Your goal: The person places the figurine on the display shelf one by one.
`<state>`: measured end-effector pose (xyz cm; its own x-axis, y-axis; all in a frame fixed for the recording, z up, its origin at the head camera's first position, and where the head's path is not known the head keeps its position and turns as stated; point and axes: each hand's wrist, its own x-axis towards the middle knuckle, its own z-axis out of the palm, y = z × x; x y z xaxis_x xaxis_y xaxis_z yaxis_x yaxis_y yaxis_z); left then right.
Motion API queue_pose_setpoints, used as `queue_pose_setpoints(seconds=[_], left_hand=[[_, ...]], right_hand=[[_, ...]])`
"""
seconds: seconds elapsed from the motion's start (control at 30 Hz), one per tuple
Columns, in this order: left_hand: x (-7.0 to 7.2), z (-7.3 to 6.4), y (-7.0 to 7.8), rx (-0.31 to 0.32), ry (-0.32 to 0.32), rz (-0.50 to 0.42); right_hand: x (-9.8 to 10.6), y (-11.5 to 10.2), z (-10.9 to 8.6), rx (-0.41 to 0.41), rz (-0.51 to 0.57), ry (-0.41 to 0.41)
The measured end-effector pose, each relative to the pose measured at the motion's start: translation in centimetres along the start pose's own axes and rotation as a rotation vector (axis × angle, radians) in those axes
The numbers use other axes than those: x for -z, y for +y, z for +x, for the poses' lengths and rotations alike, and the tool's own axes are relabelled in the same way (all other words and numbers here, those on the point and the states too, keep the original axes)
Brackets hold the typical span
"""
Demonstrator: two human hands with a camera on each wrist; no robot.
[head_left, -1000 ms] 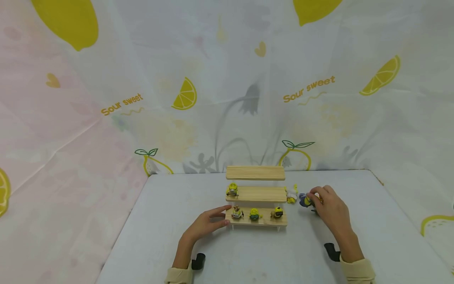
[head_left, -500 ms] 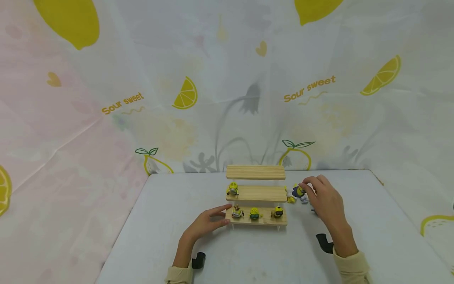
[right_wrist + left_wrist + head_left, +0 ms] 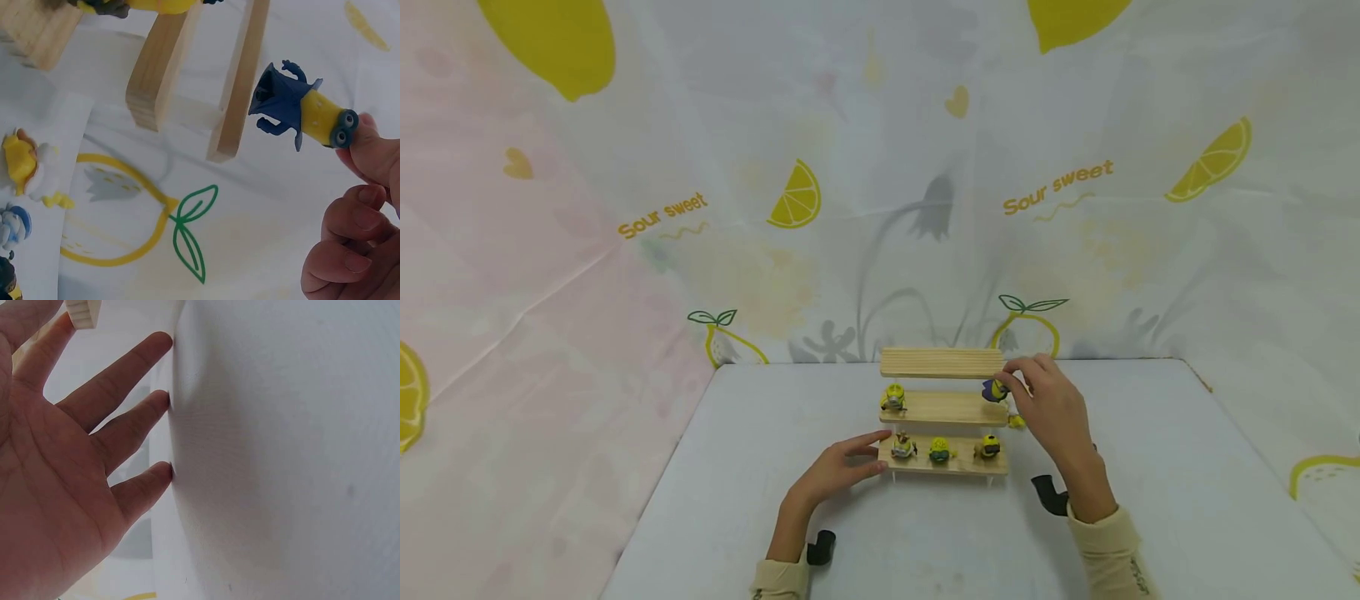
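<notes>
My right hand [image 3: 1051,410] pinches a yellow minion figurine [image 3: 306,115] by its goggled head, between thumb and finger. The figurine has a blue dress and overlaps the right end of the middle shelf [image 3: 943,406] in the head view. My left hand [image 3: 841,473] is at the left end of the bottom shelf [image 3: 958,469], thumb at the front corner and index finger at the rear one. Its other fingers [image 3: 134,481] are spread straight, tips at the table. One figurine [image 3: 893,397] stands at the middle shelf's left; three more, including a green-bottomed one [image 3: 940,451], stand on the bottom shelf.
The wooden stand's top shelf [image 3: 942,362] is bare. Right of the stand lie loose figurines, among them a yellow and white one [image 3: 22,162] and a blue one [image 3: 14,225]. Black elbow-shaped pieces [image 3: 822,547] sit by the wrists. A lemon-print cloth [image 3: 865,167] hangs behind.
My right hand has lifted the blue-dressed minion figurine from the table at right and carried it left to the middle shelf's right end. The left hand stays at the stand.
</notes>
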<state>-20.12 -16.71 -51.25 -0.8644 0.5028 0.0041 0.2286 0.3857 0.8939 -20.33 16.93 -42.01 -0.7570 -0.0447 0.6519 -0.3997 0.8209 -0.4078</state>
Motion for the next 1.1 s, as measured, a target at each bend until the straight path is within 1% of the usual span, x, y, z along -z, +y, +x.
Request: queue_pose_setpoints(seconds=[0.1, 0.2, 0.3, 0.4, 0.63, 0.83, 1.0, 1.1], left_hand=[[-0.1, 0.0, 0.1, 0.008, 0.005, 0.0], [-0.1, 0.2, -1.0, 0.001, 0.009, 0.016], [0.0, 0.3, -1.2, -0.002, 0.005, 0.027], [0.1, 0.3, -1.3, -0.003, -0.003, 0.031], [0.0, 0.4, -1.4, 0.018, -0.005, 0.037], [0.0, 0.4, -1.4, 0.009, -0.006, 0.031], [0.0, 0.3, -1.4, 0.017, -0.004, 0.033], [0.0, 0.4, -1.4, 0.022, -0.004, 0.035]], right_hand=[[-0.5, -0.6, 0.4, 0.004, 0.014, -0.017], [-1.1, -1.1, 0.7, 0.014, 0.024, -0.036], [-1.7, -1.5, 1.0, 0.024, 0.036, -0.047], [-2.4, -2.0, 1.2, 0.028, 0.054, -0.057], [-3.8, -3.3, 1.6, 0.037, 0.067, -0.093], [-4.9, -4.1, 1.5, 0.017, 0.061, -0.141], [-5.6, -4.7, 1.5, 0.013, 0.055, -0.164], [-5.7, -4.9, 1.4, -0.008, 0.065, -0.191]])
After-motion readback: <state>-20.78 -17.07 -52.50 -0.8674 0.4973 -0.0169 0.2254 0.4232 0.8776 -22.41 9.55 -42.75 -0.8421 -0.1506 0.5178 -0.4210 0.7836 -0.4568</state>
